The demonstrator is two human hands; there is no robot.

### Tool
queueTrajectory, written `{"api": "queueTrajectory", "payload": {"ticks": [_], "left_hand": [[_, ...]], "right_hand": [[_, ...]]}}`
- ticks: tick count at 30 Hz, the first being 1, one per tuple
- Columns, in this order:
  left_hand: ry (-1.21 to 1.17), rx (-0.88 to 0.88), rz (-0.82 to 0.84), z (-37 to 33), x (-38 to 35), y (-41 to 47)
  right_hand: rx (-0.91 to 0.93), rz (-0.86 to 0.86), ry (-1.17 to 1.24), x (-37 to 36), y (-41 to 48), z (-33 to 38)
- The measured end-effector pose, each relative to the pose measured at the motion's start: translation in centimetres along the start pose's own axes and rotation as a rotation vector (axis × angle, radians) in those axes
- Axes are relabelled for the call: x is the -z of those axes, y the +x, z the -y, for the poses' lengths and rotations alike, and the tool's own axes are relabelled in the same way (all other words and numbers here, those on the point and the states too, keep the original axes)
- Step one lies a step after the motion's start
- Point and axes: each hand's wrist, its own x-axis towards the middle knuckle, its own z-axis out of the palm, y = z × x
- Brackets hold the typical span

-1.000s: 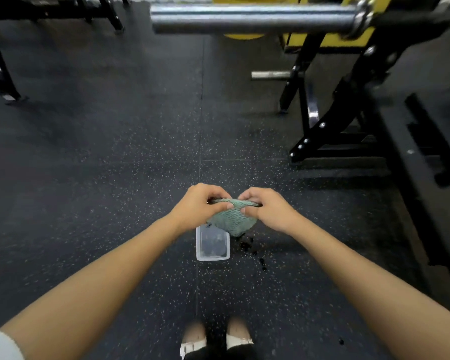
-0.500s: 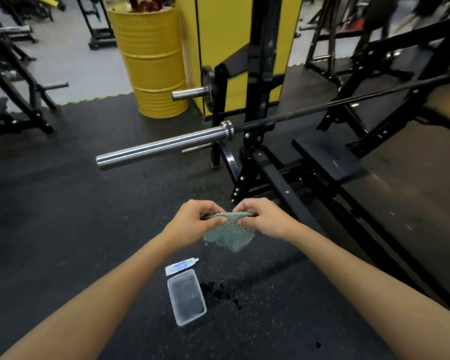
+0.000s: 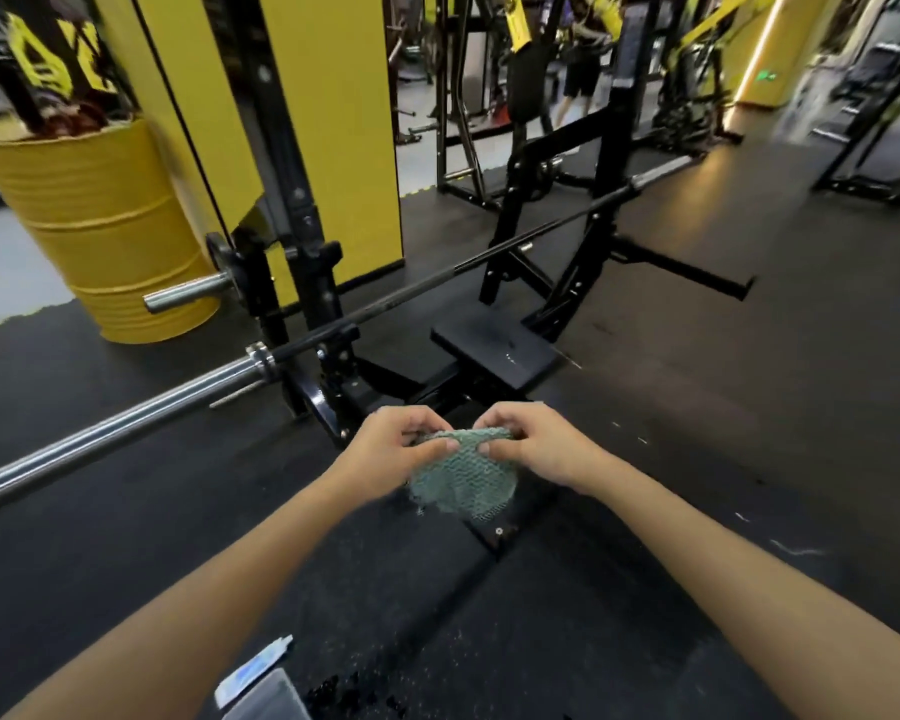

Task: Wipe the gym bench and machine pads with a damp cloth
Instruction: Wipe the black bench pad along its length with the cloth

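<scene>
Cloth: green, waffle-textured, held in the air at mid-frame. Its upper edge is bunched between the two hands and its lower part hangs free. Left hand: fingers and thumb curled onto the cloth's upper left edge. Right hand: pinches the upper right edge in the same way; the two hands nearly meet, thumbs close together. Bench pad: black, flat, rectangular, lying beyond the hands and touched by neither hand nor cloth, with a near corner turned toward the hands. Barbell: rests across the rack, its silver sleeve running out to the left edge of view and its dark shaft crossing above the pad toward the far upright. Near upright: black, left of the pad, with a silver peg jutting leftward. Yellow drum: stands left of the near upright, at the border of the black floor mat. A broad stretch of mat lies to the right of the bench, and a narrower stretch lies on the left beneath the sleeve. Frame foot: black, bolted, seen just under the hanging cloth. Clear container and small white tube: on the floor at the bottom edge, between the forearms, beside a scatter of dark spots.
</scene>
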Motion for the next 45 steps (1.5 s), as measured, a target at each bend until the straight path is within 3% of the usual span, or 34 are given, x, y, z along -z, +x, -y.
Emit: {"api": "queueTrajectory", "payload": {"ticks": [11, 19, 32, 45], "left_hand": [[-0.012, -0.038, -0.040, -6.0, -10.4, 16.0], [-0.046, -0.055, -0.097, -6.4, -14.3, 24.6], [-0.122, 0.030, -0.146, 0.0, -13.4, 40.5], [-0.234, 0.254, -0.301, 9.6, -8.6, 51.4]], "right_hand": [[-0.012, 0.016, 0.012, 17.8, 2.9, -8.2], [-0.022, -0.005, 0.020, 24.8, 7.1, -13.3], [-0.028, -0.007, 0.013, 29.9, 23.7, -21.0], [-0.018, 0.064, 0.085, 28.2, 42.0, -26.6]]}}
